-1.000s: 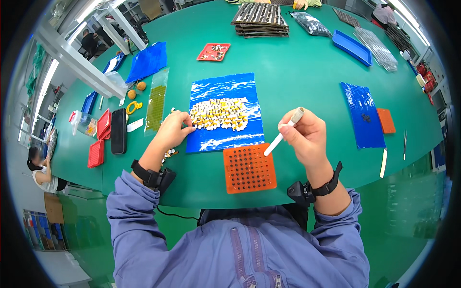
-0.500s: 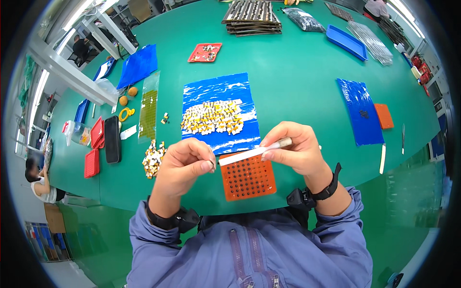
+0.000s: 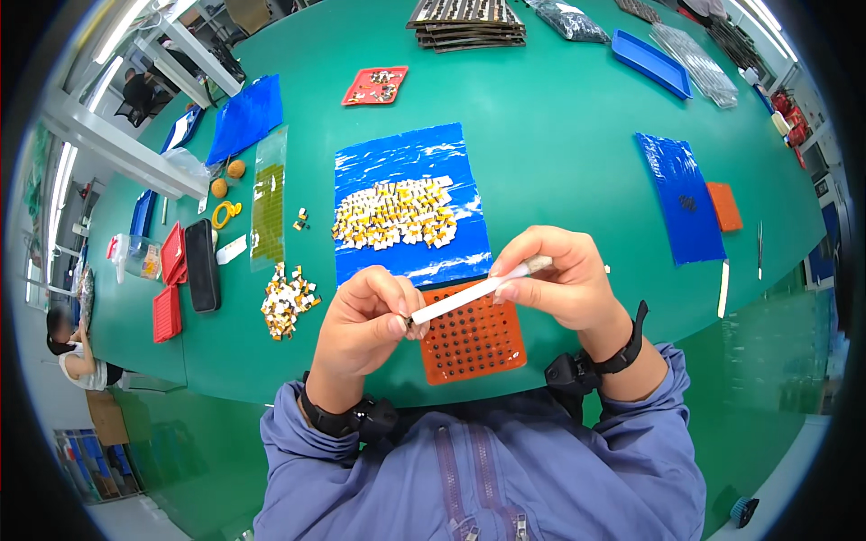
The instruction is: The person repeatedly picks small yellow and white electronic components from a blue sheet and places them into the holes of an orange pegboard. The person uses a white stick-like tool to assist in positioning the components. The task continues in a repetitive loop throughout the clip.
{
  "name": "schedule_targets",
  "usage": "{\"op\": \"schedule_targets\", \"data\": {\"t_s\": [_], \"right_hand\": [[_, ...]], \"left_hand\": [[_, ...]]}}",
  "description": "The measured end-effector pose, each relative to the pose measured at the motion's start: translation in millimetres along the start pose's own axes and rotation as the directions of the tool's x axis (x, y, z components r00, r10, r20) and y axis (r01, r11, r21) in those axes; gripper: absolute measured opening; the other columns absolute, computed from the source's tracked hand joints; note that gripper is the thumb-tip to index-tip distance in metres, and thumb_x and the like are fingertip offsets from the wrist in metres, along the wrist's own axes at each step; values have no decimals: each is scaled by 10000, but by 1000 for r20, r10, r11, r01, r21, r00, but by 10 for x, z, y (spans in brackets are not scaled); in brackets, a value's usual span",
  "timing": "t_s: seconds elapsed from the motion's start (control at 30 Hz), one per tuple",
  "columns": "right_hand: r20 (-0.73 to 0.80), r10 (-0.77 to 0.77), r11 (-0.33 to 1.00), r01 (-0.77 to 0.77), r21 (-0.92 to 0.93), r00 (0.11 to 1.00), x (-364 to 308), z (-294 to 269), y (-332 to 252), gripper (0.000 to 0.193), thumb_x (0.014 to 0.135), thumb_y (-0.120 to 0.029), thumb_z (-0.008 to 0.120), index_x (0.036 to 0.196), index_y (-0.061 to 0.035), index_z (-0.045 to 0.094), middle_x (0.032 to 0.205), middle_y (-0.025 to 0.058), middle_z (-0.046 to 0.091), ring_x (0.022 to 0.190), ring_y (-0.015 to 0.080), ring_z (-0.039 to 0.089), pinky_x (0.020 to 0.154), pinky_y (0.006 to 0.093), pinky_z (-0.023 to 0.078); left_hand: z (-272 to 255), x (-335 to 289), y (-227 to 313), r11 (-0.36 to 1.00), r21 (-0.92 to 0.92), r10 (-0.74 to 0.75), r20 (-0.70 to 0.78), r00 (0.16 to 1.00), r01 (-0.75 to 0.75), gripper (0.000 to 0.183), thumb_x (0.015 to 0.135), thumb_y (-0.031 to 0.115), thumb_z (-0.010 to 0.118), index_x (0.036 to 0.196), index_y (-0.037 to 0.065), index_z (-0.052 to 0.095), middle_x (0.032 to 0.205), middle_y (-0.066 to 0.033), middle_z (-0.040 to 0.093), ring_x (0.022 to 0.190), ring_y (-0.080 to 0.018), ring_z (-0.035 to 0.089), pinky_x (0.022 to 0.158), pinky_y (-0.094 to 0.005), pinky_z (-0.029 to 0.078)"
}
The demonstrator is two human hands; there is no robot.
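Note:
My right hand (image 3: pixel 557 278) pinches a white flat stick (image 3: pixel 456 301) with a wrapped, pale grip end. The stick slants down to the left over an orange tray (image 3: pixel 476 368) with rows of small black pieces in its holes. My left hand (image 3: pixel 372 317) is closed on a tiny dark part (image 3: pixel 409 322) between thumb and forefinger, and the stick's tip meets it. Behind the hands lies a blue sheet (image 3: pixel 410 144) bearing a spread of small white, yellow and black parts (image 3: pixel 397 213). Another heap of such parts (image 3: pixel 287 303) lies left of my left hand.
Farther left are a black case (image 3: pixel 202 266), red boxes (image 3: pixel 168 313) and a yellow-green strip sheet (image 3: pixel 268 203). A red tray (image 3: pixel 374 86) stands farther back. To the right lie a blue sheet (image 3: pixel 681 198), an orange block (image 3: pixel 723 206) and tweezers (image 3: pixel 760 251). Stacked trays (image 3: pixel 467 25) stand at the far edge.
My left hand has moved right and slightly down, bringing the tiny dark part to the stick's tip. The stick now slants more steeply. The whole view has shifted slightly.

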State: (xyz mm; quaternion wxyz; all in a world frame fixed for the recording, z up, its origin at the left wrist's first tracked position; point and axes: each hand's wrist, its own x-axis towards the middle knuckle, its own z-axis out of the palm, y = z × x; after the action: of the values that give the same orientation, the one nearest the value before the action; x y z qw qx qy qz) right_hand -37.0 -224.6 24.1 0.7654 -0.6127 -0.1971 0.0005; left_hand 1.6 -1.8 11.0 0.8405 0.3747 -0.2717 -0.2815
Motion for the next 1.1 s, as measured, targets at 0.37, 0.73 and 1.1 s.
{"op": "schedule_targets", "data": {"t_s": [0.37,0.73,1.1], "right_hand": [[17,-26,984,29,-177,1000,8,-11,18,89,785,-22,598,862,13,572,721,45,579,650,75,539,570,215,432],[109,-97,900,133,-414,989,45,49,-74,112,697,-56,691,740,-28,592,673,30,566,593,108,516,513,229,389],[119,-154,866,192,-462,981,38,20,-13,100,680,-49,692,751,-32,623,654,35,559,590,133,520,513,247,394]], "left_hand": [[-46,-28,-42,999,-50,10,-28,1000,-12,90,808,45,567,818,40,478,746,-73,522,694,-150,528,628,-259,432],[-47,-20,-61,998,-57,-24,-24,999,23,96,791,16,576,811,26,482,704,-75,517,636,-138,514,574,-241,425],[-42,-11,-48,998,-20,-58,68,996,59,113,793,40,577,792,28,465,687,-83,489,585,-142,463,484,-235,410]]}}
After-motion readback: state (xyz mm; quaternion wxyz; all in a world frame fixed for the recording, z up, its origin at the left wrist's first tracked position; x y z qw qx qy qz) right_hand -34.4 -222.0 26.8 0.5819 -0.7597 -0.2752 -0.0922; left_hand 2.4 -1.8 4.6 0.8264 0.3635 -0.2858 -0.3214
